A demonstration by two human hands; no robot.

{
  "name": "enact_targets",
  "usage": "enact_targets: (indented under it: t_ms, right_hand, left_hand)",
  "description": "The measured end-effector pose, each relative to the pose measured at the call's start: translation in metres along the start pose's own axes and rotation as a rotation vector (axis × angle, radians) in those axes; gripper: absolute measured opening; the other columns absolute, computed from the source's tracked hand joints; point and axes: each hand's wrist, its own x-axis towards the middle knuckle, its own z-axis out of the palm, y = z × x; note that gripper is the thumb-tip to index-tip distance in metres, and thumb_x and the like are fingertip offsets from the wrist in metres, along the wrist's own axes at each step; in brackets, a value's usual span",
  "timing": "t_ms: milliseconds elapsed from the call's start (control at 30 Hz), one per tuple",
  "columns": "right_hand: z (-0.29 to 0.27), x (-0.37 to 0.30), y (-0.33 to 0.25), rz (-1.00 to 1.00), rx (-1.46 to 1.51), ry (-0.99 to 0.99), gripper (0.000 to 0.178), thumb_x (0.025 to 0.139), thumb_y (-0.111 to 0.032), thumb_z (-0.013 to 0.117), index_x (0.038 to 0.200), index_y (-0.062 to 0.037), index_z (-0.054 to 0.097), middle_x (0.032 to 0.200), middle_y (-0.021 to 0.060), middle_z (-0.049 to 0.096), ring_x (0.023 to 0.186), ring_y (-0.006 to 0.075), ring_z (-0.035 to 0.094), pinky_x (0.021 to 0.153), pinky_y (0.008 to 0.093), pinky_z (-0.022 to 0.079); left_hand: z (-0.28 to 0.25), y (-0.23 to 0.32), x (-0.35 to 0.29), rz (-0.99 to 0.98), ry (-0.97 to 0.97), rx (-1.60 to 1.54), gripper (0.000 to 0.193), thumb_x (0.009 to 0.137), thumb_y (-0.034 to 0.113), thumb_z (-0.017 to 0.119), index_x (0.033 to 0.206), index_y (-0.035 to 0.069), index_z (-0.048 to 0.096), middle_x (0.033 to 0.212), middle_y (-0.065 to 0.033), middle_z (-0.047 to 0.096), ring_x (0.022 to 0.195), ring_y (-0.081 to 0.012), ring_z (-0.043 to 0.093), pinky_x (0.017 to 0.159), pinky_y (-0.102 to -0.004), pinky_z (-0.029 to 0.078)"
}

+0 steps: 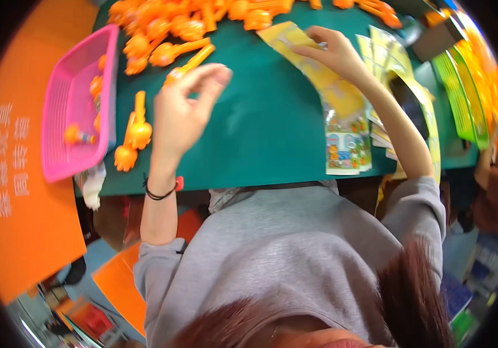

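Observation:
My left hand (184, 110) is raised over the left half of the table, its thumb and fingertips brought together. Whatever may be between them is too small to make out. Partly behind it is an orange plastic toy (200, 57) with a straight handle. My right hand (339, 55) pinches a yellow strip of sheet (301, 49), which slants down toward printed colourful sheets (344, 152) near the front edge. Left of my left hand, more orange toys (135, 134) with rounded heads lie together on the green table (249, 127).
A heap of orange toys (185, 26) covers the back. At left stands a pink basket (52, 142) with a few toys inside. Yellow sheets (385, 52) lie right of my forearm, with a green basket (460, 98) beyond. Another person's hand (495, 148) shows at far right.

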Motion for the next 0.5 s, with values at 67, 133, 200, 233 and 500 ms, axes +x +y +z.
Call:
enact_targets:
  t_ms: [67, 133, 200, 233, 500]
  right_hand:
    - [-0.014, -0.009, -0.044, 0.174, 0.411, -0.096, 0.03, 0.088, -0.025, 0.075, 0.103, -0.0008, 0.064, 0.089, 0.0026, 0.068, 0.078, 0.006, 0.061, 0.071, 0.0214, 0.049]
    - [-0.027, -0.03, -0.064, 0.212, 0.714, -0.1, 0.026, 0.086, -0.017, 0.076, 0.102, -0.001, 0.064, 0.091, 0.0021, 0.069, 0.081, 0.005, 0.063, 0.071, 0.0202, 0.05]
    - [-0.043, -0.055, -0.077, 0.222, 0.768, -0.023, 0.026, 0.083, -0.009, 0.078, 0.104, 0.0, 0.064, 0.093, 0.003, 0.069, 0.083, 0.0066, 0.065, 0.073, 0.0205, 0.051]
    - [-0.049, -0.071, -0.073, 0.178, 0.736, 0.048, 0.024, 0.083, -0.005, 0.077, 0.103, 0.0006, 0.064, 0.094, 0.0045, 0.07, 0.085, 0.0081, 0.066, 0.075, 0.021, 0.052]
    - [-0.088, -0.182, -0.057, 0.098, 0.556, 0.136, 0.019, 0.087, -0.003, 0.07, 0.103, 0.0046, 0.064, 0.11, 0.0109, 0.066, 0.103, 0.0167, 0.061, 0.093, 0.031, 0.046]
  left_hand:
    - [0.035, -0.008, 0.017, 0.005, -0.062, -0.225, 0.044, 0.09, 0.029, 0.073, 0.116, -0.006, 0.064, 0.098, -0.0103, 0.072, 0.086, -0.0105, 0.065, 0.076, -0.0219, 0.051]
    - [0.057, 0.007, 0.039, -0.015, -0.14, -0.359, 0.045, 0.089, 0.027, 0.075, 0.117, -0.006, 0.063, 0.101, -0.0108, 0.072, 0.088, -0.0109, 0.065, 0.076, -0.0215, 0.05]
    - [0.065, 0.029, 0.058, -0.132, -0.321, -0.485, 0.054, 0.086, 0.024, 0.078, 0.126, -0.004, 0.055, 0.11, -0.0138, 0.069, 0.096, -0.0128, 0.065, 0.077, -0.0228, 0.051]
    - [0.074, 0.039, 0.06, -0.127, -0.349, -0.486, 0.054, 0.086, 0.024, 0.078, 0.126, -0.004, 0.055, 0.11, -0.0138, 0.069, 0.096, -0.0128, 0.065, 0.077, -0.0228, 0.051]
    - [0.146, 0.082, 0.062, -0.007, -0.833, -0.885, 0.061, 0.084, 0.011, 0.078, 0.134, -0.004, 0.048, 0.112, -0.0123, 0.07, 0.103, -0.0161, 0.066, 0.092, -0.0299, 0.05]
